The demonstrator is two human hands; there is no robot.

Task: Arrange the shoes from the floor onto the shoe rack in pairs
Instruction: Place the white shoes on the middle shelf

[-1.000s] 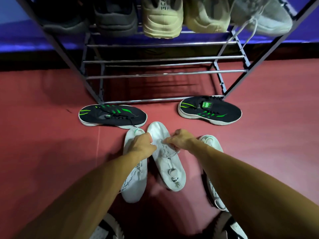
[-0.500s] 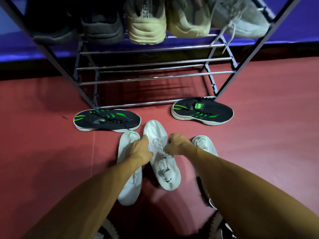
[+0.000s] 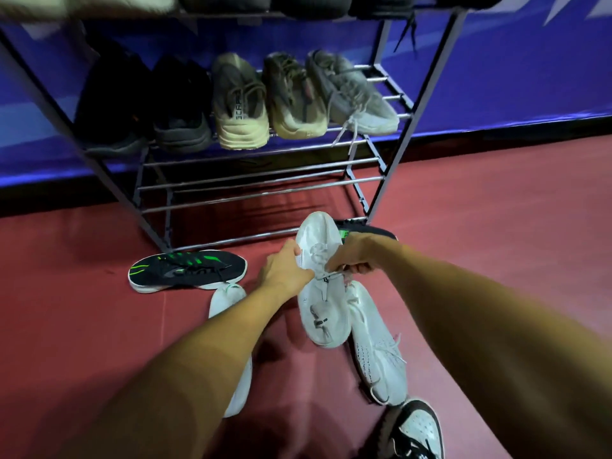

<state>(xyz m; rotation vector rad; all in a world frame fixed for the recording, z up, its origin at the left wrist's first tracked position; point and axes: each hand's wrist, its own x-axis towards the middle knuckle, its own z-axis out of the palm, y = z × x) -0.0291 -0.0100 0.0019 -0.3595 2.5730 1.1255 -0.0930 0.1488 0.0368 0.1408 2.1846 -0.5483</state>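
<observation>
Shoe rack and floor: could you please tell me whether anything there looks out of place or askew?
The grey shoe at the right end of the middle shelf sits angled, unlike its neighbours, and its laces dangle below the rail. The black-and-green shoe lies apart from its mate on the floor.

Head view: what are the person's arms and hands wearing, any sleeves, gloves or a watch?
Both are bare: the left forearm and right forearm show no sleeve up to the picture's edge. The left hand and right hand wear no gloves, and no watch or band shows at either wrist. Rings are too blurred to tell.
</observation>
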